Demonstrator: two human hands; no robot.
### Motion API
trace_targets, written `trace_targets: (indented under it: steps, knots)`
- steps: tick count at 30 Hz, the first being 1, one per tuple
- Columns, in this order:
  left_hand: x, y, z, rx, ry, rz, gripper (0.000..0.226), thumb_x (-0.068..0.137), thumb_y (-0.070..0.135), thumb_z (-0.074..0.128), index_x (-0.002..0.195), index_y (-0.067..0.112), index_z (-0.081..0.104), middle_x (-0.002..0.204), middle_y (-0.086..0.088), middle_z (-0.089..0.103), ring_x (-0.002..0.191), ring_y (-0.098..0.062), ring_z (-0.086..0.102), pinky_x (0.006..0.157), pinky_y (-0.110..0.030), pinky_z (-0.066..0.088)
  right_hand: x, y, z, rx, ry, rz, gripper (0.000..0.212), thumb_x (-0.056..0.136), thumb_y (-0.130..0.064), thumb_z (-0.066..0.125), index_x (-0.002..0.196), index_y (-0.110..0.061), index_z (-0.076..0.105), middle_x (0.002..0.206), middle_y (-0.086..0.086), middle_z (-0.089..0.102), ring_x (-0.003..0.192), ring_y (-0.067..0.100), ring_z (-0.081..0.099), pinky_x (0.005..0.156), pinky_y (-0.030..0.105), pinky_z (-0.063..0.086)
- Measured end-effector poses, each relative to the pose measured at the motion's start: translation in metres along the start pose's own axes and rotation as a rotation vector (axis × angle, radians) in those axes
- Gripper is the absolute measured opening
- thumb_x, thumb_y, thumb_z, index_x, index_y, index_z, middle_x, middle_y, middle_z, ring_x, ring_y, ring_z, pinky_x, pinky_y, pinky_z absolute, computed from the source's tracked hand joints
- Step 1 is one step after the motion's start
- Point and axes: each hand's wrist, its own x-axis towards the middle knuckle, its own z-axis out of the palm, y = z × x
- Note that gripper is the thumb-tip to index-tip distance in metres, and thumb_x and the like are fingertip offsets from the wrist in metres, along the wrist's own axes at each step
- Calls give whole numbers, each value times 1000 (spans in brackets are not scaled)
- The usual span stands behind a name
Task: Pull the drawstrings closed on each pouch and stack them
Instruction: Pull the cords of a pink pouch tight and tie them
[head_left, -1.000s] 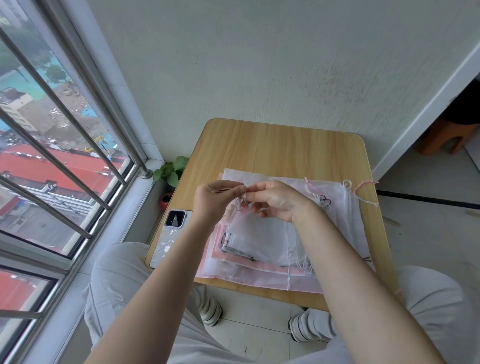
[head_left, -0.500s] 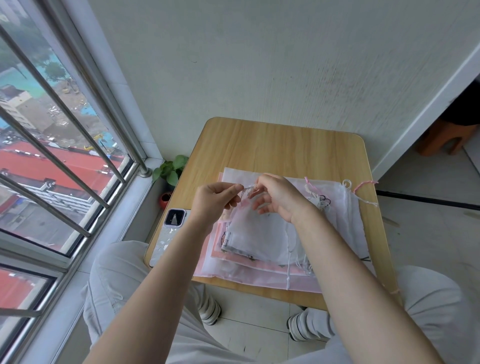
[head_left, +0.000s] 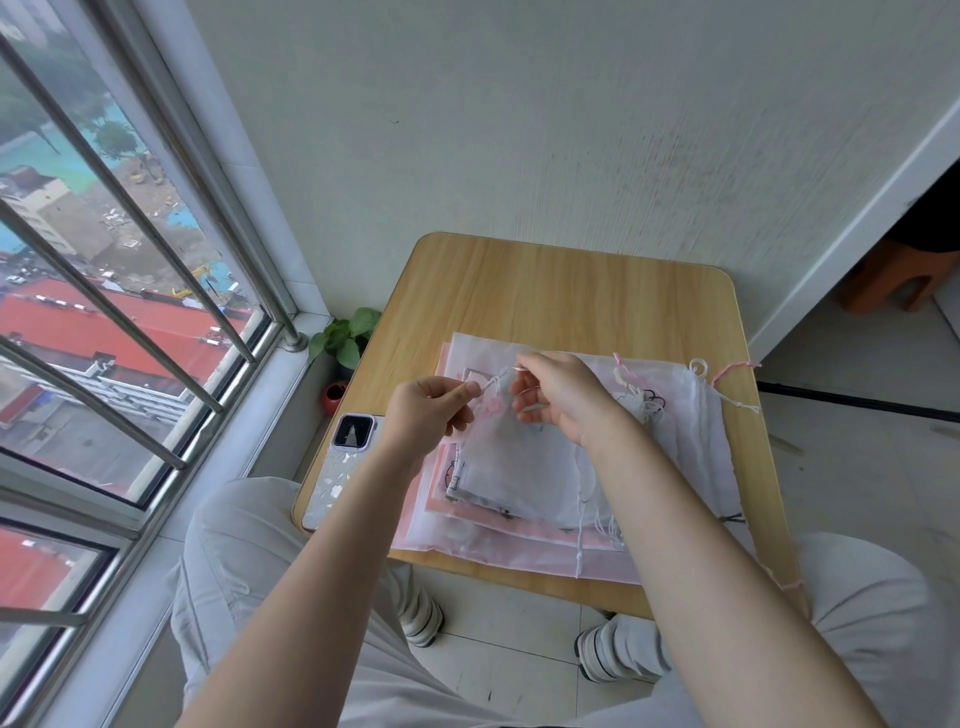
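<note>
Pale green wall fills the top of the frame, and a small wooden counter (head_left: 566, 291) with round corners stands against it. On the left side of the frame is a big window with grey metal bars (head_left: 119, 244), and red roofs show far below.

Near the middle of the frame, the left hand (head_left: 423, 410) pinches a thin white drawstring (head_left: 492, 383) between thumb and finger. The right hand (head_left: 558, 397) pinches the same string from the other side, fingers curled. Both hands hold the top of a small see-through white mesh pouch (head_left: 519, 467). Its lower part lies on a flat pile of bigger white and pink mesh pouches (head_left: 691, 467) spread over the counter's near half. Pink and white cords (head_left: 727, 374) stick out at the pile's far right corner.

A phone in a pale case with white flowers (head_left: 340, 462) lies at the counter's left edge, just beside the pile. A little green plant in a red pot (head_left: 345, 338) sits on the floor left of the counter. At the bottom of the frame are knees in light grey trousers (head_left: 244, 545).
</note>
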Motion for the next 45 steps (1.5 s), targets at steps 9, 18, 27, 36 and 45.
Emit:
trace_targets:
  steps: [9,18,27,36,45]
  knots:
    - [-1,-10,-13,-28,-32,-68,24,90,22,69,84,-1,69,49,0,57,43,-10,46,51,-24,42,13,7,-6,409,183,121,23,93,-11,47,70,-11,44,67,10,55,56,22,56,52,29,51]
    - [1,-16,-17,-33,-44,-101,24,89,23,70,84,-1,69,51,-1,57,46,-13,45,55,-26,44,18,3,-15,849,163,85,32,101,-15,37,69,-15,35,54,2,39,42,14,37,43,26,40]
    - [3,-12,-18,31,-61,-77,26,86,28,73,80,3,70,52,-2,58,46,-12,45,57,-27,43,-2,-3,-1,-563,39,-157,27,86,-33,64,89,-15,44,78,0,49,54,11,46,56,28,38]
    - [6,-9,-15,55,-18,-34,30,89,26,70,85,-3,69,52,-1,58,43,-9,45,52,-22,41,-11,0,6,-1051,-124,-298,10,86,-19,69,93,-13,67,90,-18,51,82,12,53,64,22,37]
    - [3,14,-27,529,-232,89,34,95,49,53,95,23,75,92,6,72,89,-15,65,78,-26,50,-8,-2,8,-1021,-70,-336,6,84,-13,72,89,-10,71,93,-7,54,83,12,53,62,21,37]
